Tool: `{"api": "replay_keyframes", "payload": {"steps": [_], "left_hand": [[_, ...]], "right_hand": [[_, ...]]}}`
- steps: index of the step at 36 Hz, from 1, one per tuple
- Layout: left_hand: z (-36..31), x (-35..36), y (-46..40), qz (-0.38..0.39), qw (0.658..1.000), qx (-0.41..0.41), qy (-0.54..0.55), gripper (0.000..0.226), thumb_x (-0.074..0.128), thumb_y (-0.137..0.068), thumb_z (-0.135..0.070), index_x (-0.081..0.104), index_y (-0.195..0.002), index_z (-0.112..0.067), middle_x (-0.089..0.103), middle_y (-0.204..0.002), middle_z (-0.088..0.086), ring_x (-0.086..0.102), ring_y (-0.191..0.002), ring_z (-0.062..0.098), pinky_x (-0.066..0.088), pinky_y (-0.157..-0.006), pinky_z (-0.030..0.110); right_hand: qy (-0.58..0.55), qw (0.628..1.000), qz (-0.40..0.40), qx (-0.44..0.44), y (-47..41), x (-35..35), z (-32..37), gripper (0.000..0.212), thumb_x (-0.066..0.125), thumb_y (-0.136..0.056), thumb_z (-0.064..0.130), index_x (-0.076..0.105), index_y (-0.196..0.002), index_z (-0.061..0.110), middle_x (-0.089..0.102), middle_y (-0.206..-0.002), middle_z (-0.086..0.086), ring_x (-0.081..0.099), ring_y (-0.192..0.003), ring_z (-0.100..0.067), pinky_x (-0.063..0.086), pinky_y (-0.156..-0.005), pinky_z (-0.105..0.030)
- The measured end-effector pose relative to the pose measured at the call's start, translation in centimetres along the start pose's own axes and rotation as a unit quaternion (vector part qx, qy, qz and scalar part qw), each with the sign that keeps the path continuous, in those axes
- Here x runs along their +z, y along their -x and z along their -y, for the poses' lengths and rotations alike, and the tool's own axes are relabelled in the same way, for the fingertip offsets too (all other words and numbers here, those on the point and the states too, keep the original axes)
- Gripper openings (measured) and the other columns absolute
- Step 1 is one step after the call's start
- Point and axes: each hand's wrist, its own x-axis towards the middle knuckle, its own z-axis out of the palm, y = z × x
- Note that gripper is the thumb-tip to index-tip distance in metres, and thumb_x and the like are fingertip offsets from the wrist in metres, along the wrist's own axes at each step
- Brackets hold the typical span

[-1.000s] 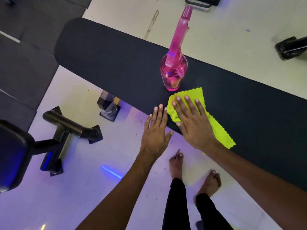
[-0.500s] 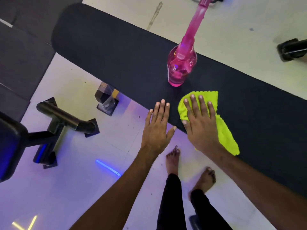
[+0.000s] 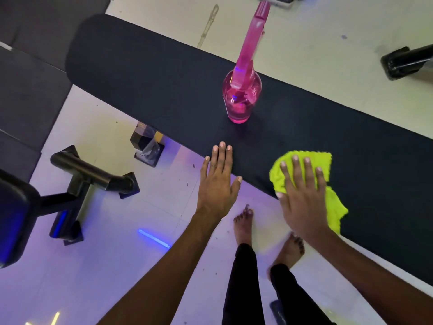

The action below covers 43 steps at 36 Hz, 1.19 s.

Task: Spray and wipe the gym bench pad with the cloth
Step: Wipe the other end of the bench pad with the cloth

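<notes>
On the black bench pad (image 3: 145, 73), the right hand (image 3: 302, 198) presses the yellow-green cloth (image 3: 324, 160) flat, fingers straight. The left hand (image 3: 216, 184) rests open-fingered at the pad's near edge; neither grip encloses anything. A pink spray bottle (image 3: 241, 95) stands upright behind them.

Pale tiled floor (image 3: 304, 26), violet light washing over the near part.
Dark rubber mats (image 3: 28, 73) cover the floor's far-left corner.
Black machine frame (image 3: 91, 174) stands on the floor at left: a thick round tube on a post, flat foot plates at its base, a padded block (image 3: 14, 221) at the left edge of view.
Bench leg (image 3: 146, 146), black with a yellow mark, set on the floor right of the frame.
Blue light streak (image 3: 153, 239) on the floor near the frame's base.
Black tube foot (image 3: 407, 61) at the floor's far-right edge.
Two bare feet (image 3: 243, 225) on the floor, black trouser legs (image 3: 241, 285) above them.
</notes>
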Motion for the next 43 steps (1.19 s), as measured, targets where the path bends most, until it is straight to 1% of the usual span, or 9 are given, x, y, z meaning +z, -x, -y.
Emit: {"api": "replay_keyframes", "payload": {"steps": [5,9,11,16,21,23,31,39,43], "left_hand": [[0.1,0.1,0.1,-0.005,1.0,0.0,0.003,0.072,0.036,-0.111,-0.041,0.0,-0.168,-0.016,-0.008,-0.176,0.002,-0.011,-0.162,0.017,-0.004,-0.131,0.037],[0.0,-0.5,0.0,0.0,1.0,-0.004,0.006,0.07,0.036,-0.111,-0.039,0.002,-0.168,-0.016,-0.006,-0.176,0.002,-0.008,-0.163,0.017,-0.002,-0.131,0.036],[-0.1,-0.8,0.1,0.008,1.0,-0.005,0.002,0.07,0.035,-0.112,-0.039,0.001,-0.168,-0.016,-0.006,-0.176,0.002,-0.008,-0.163,0.018,-0.002,-0.131,0.037],[-1.0,-1.5,-0.1,0.022,1.0,-0.021,0.009,0.069,0.032,-0.112,-0.041,0.0,-0.168,-0.015,-0.007,-0.176,0.005,-0.009,-0.163,0.02,-0.003,-0.131,0.036],[-2.0,-1.6,-0.4,0.001,0.999,-0.013,0.033,0.067,0.035,-0.112,-0.032,0.006,-0.167,-0.011,-0.002,-0.176,0.008,-0.006,-0.164,0.023,0.0,-0.131,0.036],[-1.9,-1.5,-0.6,-0.002,0.999,-0.011,0.033,0.065,0.035,-0.112,-0.029,0.007,-0.167,-0.01,0.0,-0.176,0.01,-0.004,-0.164,0.024,0.004,-0.131,0.037],[-1.0,-1.1,-0.5,-0.002,1.0,0.012,-0.003,0.068,0.039,-0.11,-0.026,0.005,-0.167,-0.01,-0.002,-0.176,0.01,-0.004,-0.164,0.025,0.003,-0.131,0.037],[-2.5,-1.0,-0.5,0.025,0.998,0.047,-0.036,0.073,0.039,-0.109,-0.035,0.001,-0.167,-0.012,-0.005,-0.176,0.012,-0.006,-0.164,0.028,0.004,-0.132,0.043],[-2.6,-0.3,-0.6,0.027,0.998,0.038,-0.053,0.075,0.036,-0.109,-0.04,-0.005,-0.167,-0.015,-0.01,-0.175,0.011,-0.009,-0.163,0.028,0.002,-0.132,0.044]], "right_hand": [[0.019,0.995,-0.007,-0.098,-4.3,0.0,3.8,0.074,0.032,-0.106,0.044,0.014,-0.173,0.02,0.013,-0.18,-0.017,0.012,-0.166,-0.044,0.012,-0.133,-0.063],[0.043,0.981,0.003,-0.19,-2.1,0.1,0.8,0.073,0.034,-0.104,0.033,0.013,-0.174,0.023,0.012,-0.181,-0.012,0.015,-0.167,-0.04,0.011,-0.135,-0.059],[0.053,0.979,0.003,-0.196,0.3,0.2,-1.6,0.078,0.04,-0.101,0.025,0.013,-0.174,0.024,0.014,-0.181,-0.01,0.016,-0.167,-0.037,0.011,-0.135,-0.057],[0.026,0.995,0.008,-0.093,3.4,-0.1,-4.5,0.084,0.046,-0.098,0.029,0.01,-0.174,0.025,0.014,-0.182,-0.008,0.015,-0.168,-0.034,0.012,-0.136,-0.054],[-0.016,0.997,-0.018,0.078,0.1,-0.6,0.1,0.075,0.041,-0.104,0.038,0.018,-0.173,0.018,0.014,-0.179,-0.018,0.015,-0.166,-0.042,0.009,-0.133,-0.06],[-0.028,0.993,-0.023,0.111,-2.4,-1.0,2.2,0.074,0.035,-0.107,0.043,0.015,-0.173,0.017,0.011,-0.179,-0.021,0.012,-0.166,-0.045,0.009,-0.133,-0.063],[-0.085,0.975,-0.083,0.186,-10.4,-2.5,4.5,0.067,0.029,-0.113,0.045,0.014,-0.173,0.018,0.011,-0.18,-0.018,0.012,-0.167,-0.04,0.013,-0.134,-0.062],[-0.053,0.984,-0.071,0.154,-3.8,-0.5,2.5,0.072,0.035,-0.111,0.043,0.015,-0.172,0.012,0.014,-0.18,-0.019,0.015,-0.167,-0.039,0.014,-0.134,-0.06],[-0.043,0.982,-0.066,0.174,-5.9,-1.1,2.6,0.074,0.035,-0.109,0.044,0.014,-0.173,0.013,0.013,-0.18,-0.019,0.014,-0.167,-0.041,0.011,-0.133,-0.063]]}}
